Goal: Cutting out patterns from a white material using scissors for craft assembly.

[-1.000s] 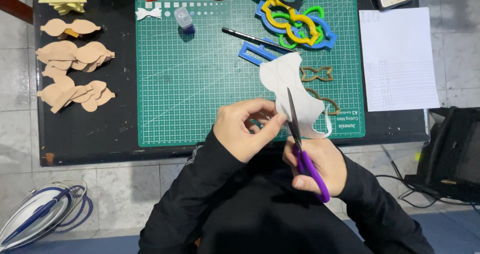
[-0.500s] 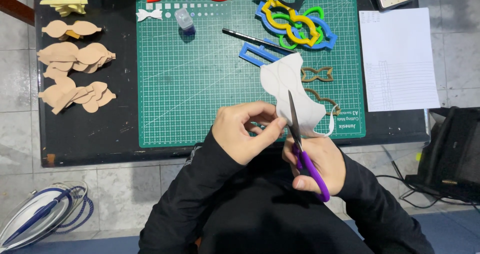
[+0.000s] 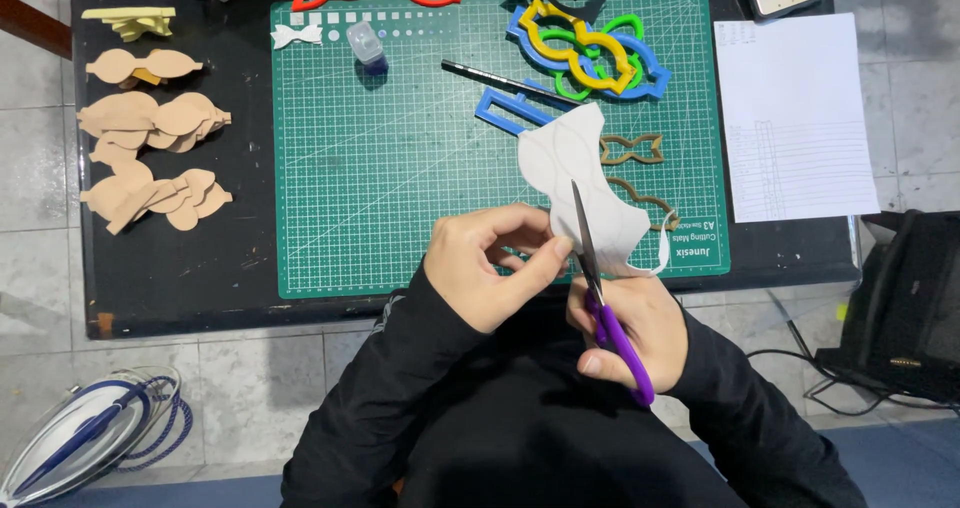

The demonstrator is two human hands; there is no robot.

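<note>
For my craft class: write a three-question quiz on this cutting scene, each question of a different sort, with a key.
1. True or false: the right hand works the purple-handled scissors.
2. What does the left hand pinch? A) the white cut-out sheet B) a black pen C) a red template
3. Fill in: the tan cut-out shapes lie to the ____ of the green cutting mat in the picture.

Key: 1 true; 2 A; 3 left.
</note>
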